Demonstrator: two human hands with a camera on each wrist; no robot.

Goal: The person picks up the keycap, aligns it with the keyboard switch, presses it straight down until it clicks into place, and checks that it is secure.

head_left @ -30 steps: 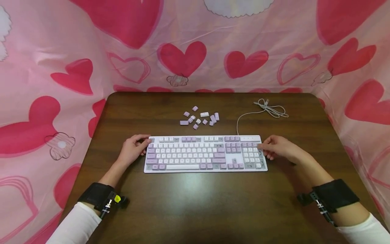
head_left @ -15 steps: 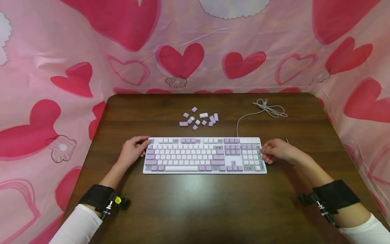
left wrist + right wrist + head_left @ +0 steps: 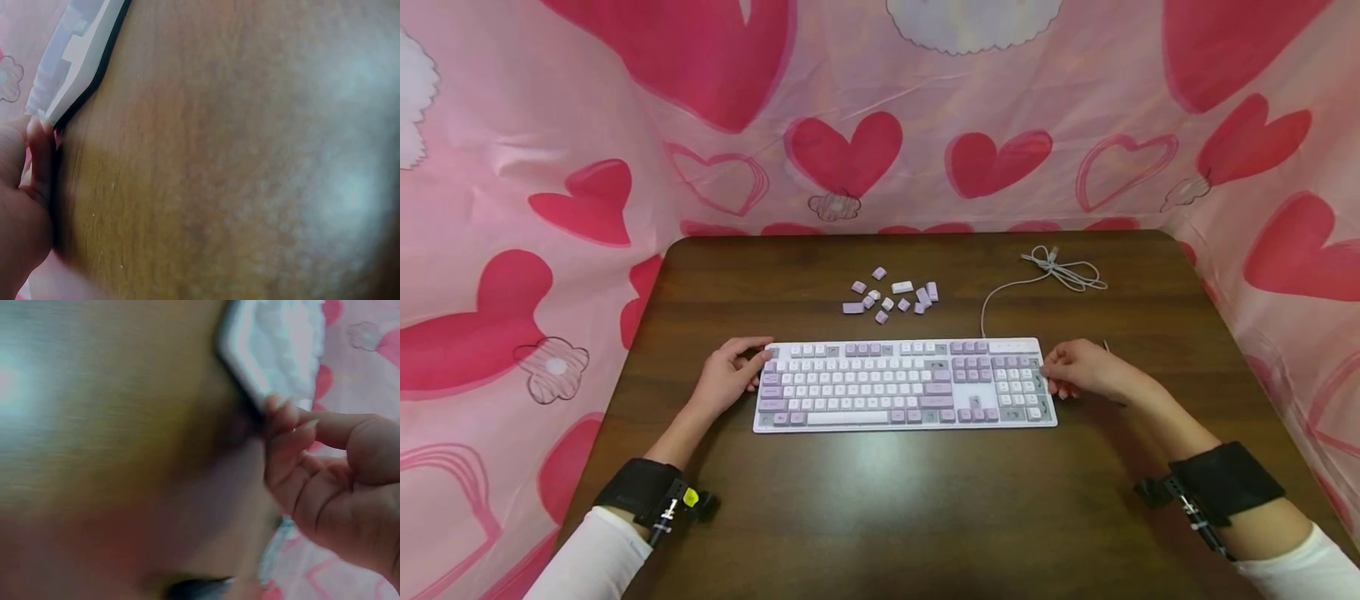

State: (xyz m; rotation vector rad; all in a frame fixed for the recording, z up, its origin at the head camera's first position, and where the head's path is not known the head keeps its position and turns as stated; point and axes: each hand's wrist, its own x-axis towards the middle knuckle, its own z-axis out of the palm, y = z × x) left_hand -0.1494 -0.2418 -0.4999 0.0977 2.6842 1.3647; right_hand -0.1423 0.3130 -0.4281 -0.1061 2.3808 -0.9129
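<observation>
Pinching keyboard (image 3: 853, 387), mid-frame: left hand (image 3: 727, 375) closed on upper-left corner; right hand (image 3: 1078, 365), shifted slightly outward from a second ago, closed on right edge. Both ends held.

Curtained-off booth, seemingly for recording; room beyond hidden. Pink heart-print cloth (image 3: 925, 87) along far, left and right sides, wood-grain table (image 3: 880, 517) within, cameras (image 3: 703, 506) strapped to wrists.
</observation>
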